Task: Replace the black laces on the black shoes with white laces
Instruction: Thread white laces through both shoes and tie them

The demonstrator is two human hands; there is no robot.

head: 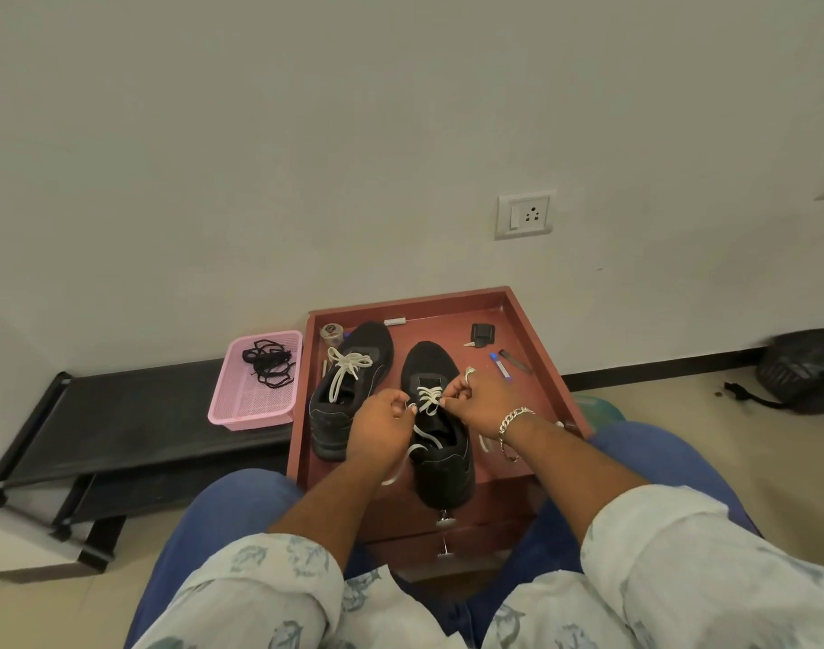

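Nearest: blue-trousered knees and rolled floral sleeves. Left hand (pixel 382 421) grip curled, pinching the flat white lace (pixel 428 399) on the right-side black fabric shoe (pixel 440 442); right hand (pixel 476 399) grip likewise pinched on that lace. Both shoes stand on the red-brown wooden desk (pixel 548 363) with raised rim. The left-side black shoe (pixel 349 391) carries a tied white bow. Left of the desk, a pink mesh plastic basket (pixel 255 405) holds the loose black laces (pixel 267 363), resting on a low black rack (pixel 119 414). Beyond: white wall, 1 socket plate (pixel 524 215), beige floor.
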